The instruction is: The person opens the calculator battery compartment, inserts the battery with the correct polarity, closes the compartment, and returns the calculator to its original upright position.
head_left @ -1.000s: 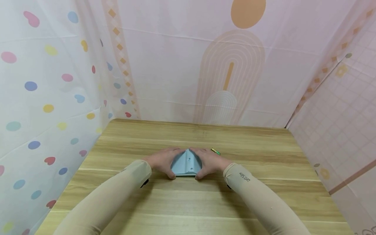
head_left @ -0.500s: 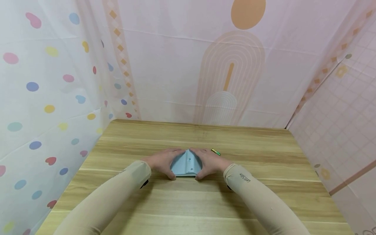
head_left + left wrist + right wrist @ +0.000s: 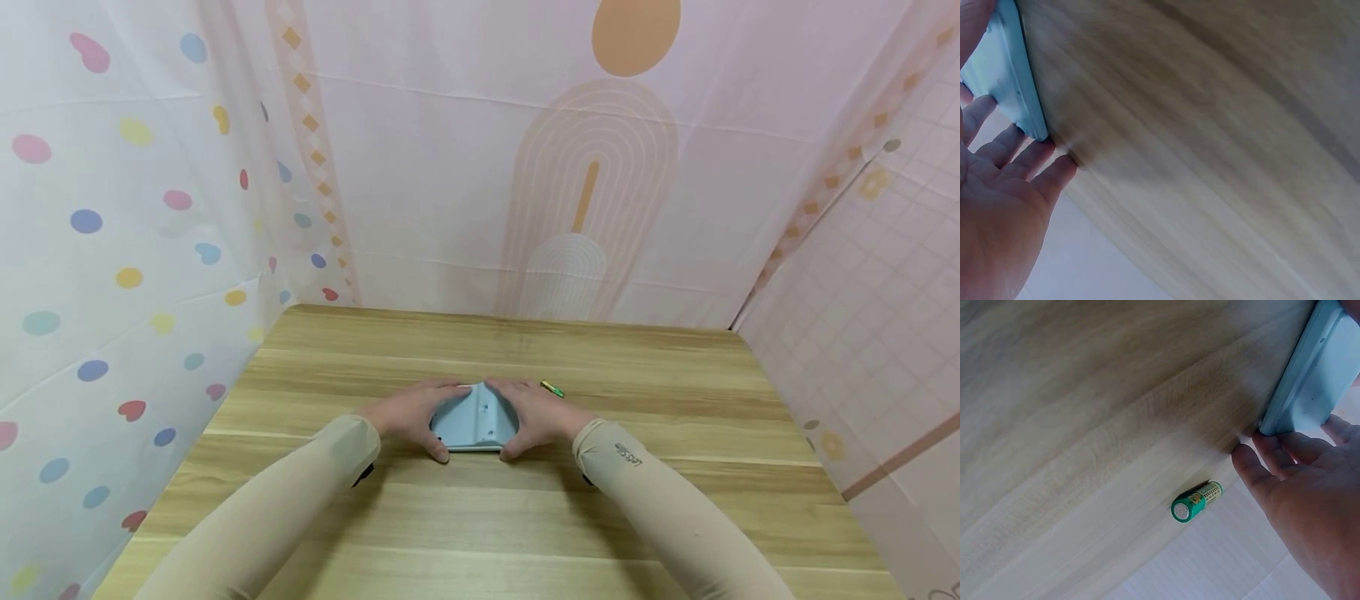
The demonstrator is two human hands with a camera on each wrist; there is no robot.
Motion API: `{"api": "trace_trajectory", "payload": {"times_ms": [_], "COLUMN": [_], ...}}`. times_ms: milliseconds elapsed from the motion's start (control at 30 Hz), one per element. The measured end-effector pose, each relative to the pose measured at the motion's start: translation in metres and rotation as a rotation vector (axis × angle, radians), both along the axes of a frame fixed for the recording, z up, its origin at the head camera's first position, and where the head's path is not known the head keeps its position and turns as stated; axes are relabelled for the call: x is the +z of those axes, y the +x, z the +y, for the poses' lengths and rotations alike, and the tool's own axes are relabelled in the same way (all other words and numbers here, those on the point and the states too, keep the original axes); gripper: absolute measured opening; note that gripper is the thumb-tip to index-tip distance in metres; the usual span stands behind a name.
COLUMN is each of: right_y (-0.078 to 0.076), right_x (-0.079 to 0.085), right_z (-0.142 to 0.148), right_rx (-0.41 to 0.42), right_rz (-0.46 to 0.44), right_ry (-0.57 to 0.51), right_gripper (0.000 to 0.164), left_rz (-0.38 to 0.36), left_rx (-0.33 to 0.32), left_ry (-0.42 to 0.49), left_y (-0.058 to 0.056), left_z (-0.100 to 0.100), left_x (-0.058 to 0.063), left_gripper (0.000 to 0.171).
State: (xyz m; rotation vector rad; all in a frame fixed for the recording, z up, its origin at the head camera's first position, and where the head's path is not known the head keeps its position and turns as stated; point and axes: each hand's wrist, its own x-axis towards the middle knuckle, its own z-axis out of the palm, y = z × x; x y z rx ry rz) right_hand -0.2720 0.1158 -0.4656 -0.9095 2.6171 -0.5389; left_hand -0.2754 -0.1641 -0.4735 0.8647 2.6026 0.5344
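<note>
A light blue plastic case (image 3: 468, 421) lies on the wooden table between both hands, a raised ridge and two small dark marks on its surface. What kind of device it is cannot be told. My left hand (image 3: 411, 417) spans its left end, thumb at the near edge and fingers at the far edge; in the left wrist view the loose fingertips (image 3: 1041, 150) reach the case's corner. My right hand (image 3: 538, 415) holds the right end between thumb and fingers. Near it lies a green and gold battery (image 3: 1196, 501). Both hands hide the case's ends.
The wooden table (image 3: 480, 525) carries the case and, to its right and farther back, the battery. Patterned curtains hang behind the table (image 3: 420, 183) and along its left and right sides.
My left hand has shifted slightly left, uncovering more of the case's left end. My right hand, the case and the battery stay almost where they were.
</note>
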Motion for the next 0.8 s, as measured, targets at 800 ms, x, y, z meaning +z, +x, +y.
{"api": "trace_trajectory", "payload": {"times_ms": [800], "right_y": [0.005], "right_x": [0.008], "right_z": [0.006], "right_rx": [0.074], "right_rz": [0.144], "right_ry": [0.072], "right_gripper": [0.081], "left_rz": [-0.027], "left_rx": [0.022], "left_ry": [-0.002], "left_y": [0.004], "left_z": [-0.005], "left_x": [0.003], "left_gripper": [0.109]}}
